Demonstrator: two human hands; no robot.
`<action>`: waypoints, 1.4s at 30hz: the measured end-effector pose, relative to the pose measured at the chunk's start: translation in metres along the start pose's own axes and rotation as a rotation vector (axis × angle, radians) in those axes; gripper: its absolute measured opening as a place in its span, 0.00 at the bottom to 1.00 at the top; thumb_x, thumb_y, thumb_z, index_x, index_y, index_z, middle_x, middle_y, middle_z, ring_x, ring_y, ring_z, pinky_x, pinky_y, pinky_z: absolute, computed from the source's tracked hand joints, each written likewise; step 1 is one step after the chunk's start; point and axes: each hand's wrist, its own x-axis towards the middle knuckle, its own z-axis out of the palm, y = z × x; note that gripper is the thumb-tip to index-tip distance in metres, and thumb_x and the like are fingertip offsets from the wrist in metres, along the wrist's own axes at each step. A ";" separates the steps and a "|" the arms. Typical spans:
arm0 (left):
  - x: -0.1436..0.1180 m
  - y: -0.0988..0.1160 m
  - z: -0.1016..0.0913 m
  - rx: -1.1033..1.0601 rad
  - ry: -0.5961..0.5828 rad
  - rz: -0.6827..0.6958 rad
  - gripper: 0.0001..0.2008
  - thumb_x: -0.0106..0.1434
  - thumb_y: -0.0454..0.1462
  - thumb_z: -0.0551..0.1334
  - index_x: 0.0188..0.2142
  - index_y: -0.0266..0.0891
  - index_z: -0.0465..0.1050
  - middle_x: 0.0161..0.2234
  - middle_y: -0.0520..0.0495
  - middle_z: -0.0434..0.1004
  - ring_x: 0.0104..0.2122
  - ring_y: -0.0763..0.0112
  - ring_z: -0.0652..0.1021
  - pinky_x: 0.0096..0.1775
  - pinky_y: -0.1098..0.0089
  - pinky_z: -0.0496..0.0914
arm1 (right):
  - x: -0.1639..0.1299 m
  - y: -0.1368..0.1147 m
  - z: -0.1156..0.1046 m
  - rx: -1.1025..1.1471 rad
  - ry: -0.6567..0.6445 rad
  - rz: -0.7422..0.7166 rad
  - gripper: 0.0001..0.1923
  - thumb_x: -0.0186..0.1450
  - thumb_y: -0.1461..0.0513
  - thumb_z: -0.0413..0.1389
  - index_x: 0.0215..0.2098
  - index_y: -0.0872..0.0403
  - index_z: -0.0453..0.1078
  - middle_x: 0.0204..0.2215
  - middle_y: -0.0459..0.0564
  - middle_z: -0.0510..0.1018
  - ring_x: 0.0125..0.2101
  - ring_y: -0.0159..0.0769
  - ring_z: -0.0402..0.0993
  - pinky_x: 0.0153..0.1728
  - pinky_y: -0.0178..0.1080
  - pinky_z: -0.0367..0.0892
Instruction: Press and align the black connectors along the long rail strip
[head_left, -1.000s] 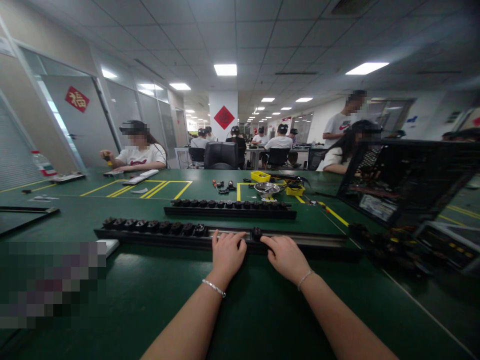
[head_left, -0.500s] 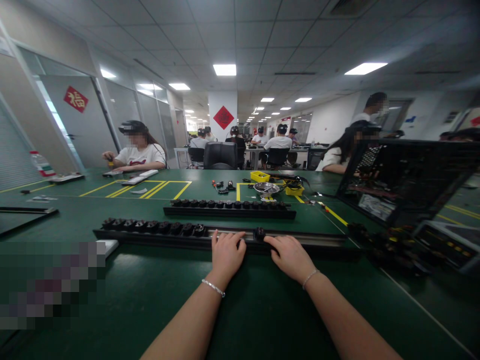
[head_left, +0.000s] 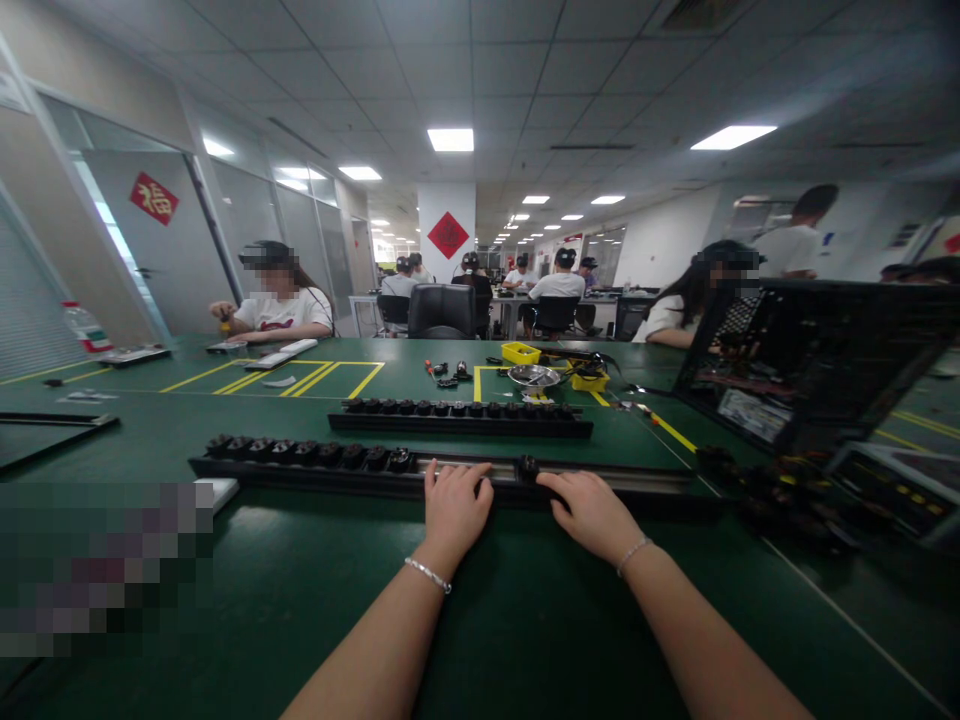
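On the green bench (head_left: pixel 525 620) a long black rail (head_left: pixel 615 484) lies crosswise under both my hands. My left hand (head_left: pixel 452 508) rests flat on it, fingers spread. My right hand (head_left: pixel 592 512) pinches a small black socket piece (head_left: pixel 528 467) seated on the rail, just beyond my fingertips.

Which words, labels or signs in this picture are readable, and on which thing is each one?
"福": red diamond sign on the left glass wall.
Red diamond sign on the white pillar: character too blurred to read.
Red print on the white shirt of the person at left: unreadable.
Rail under both hands: no readable text.
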 end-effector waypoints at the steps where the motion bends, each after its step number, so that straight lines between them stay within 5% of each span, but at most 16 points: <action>1: 0.000 0.000 0.000 -0.003 -0.002 0.000 0.15 0.63 0.41 0.51 0.43 0.52 0.73 0.39 0.54 0.79 0.43 0.66 0.74 0.59 0.52 0.50 | 0.000 0.001 0.000 0.000 -0.001 -0.001 0.21 0.61 0.64 0.47 0.51 0.49 0.67 0.42 0.50 0.76 0.43 0.38 0.70 0.49 0.44 0.57; 23: 0.000 0.000 0.001 0.012 -0.001 -0.001 0.14 0.63 0.40 0.52 0.44 0.52 0.73 0.38 0.53 0.79 0.42 0.66 0.74 0.59 0.53 0.50 | -0.003 0.013 -0.001 0.039 0.017 0.001 0.20 0.61 0.63 0.47 0.49 0.51 0.69 0.44 0.51 0.77 0.44 0.38 0.71 0.49 0.43 0.62; 42: 0.000 0.000 0.001 -0.007 -0.010 -0.013 0.14 0.63 0.40 0.52 0.44 0.51 0.73 0.39 0.53 0.79 0.43 0.66 0.74 0.58 0.55 0.51 | -0.008 0.023 -0.001 0.108 0.253 0.048 0.12 0.60 0.61 0.49 0.35 0.50 0.74 0.49 0.52 0.72 0.49 0.41 0.67 0.51 0.46 0.63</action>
